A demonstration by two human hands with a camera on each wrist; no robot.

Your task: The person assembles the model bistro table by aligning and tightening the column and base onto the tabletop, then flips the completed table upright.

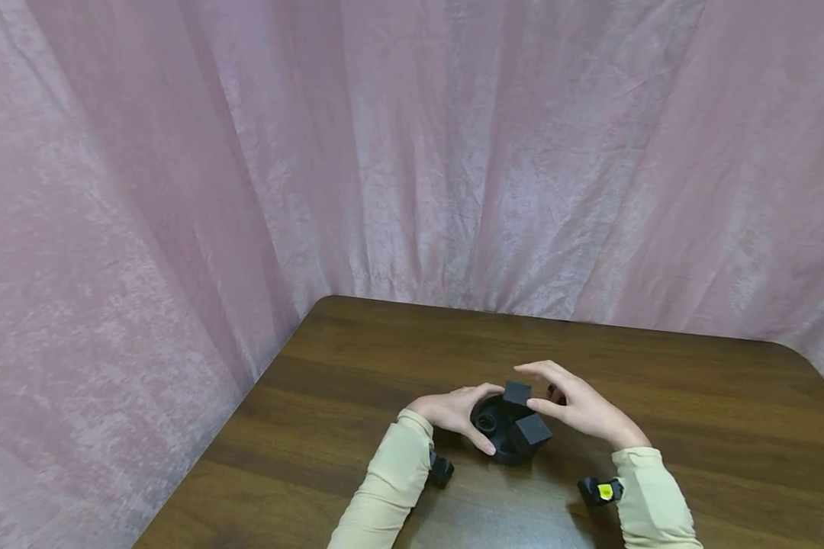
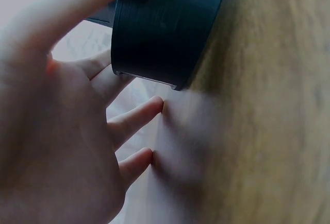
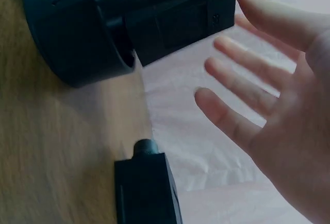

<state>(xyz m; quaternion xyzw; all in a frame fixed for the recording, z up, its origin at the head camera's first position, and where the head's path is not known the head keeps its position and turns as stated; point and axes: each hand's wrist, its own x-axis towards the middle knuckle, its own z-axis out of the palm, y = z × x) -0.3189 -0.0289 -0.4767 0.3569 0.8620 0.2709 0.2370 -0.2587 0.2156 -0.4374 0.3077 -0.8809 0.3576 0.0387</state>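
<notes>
A black round holder [image 1: 511, 456] with an embossed mark on its side stands on the table. My left hand [image 1: 456, 409] grips it from the left, thumb on the near side and fingers around the far side; the left wrist view shows two fingertips on the tabletop. Two black blocks stick up from the holder: a farther block [image 1: 518, 393] and a nearer block [image 1: 533, 429]. At the holder's right, my right hand [image 1: 580, 404] has its fingers spread. Its thumb tip is at the end of a block [image 3: 180, 26] in the right wrist view; whether it touches is unclear.
A black block with a round peg [image 3: 145, 188] stands on the wooden table [image 1: 398, 335] near the right hand, mostly hidden in the head view. Pink curtains [image 1: 412, 152] hang behind the table and along its left side. Both wrists carry small black cameras.
</notes>
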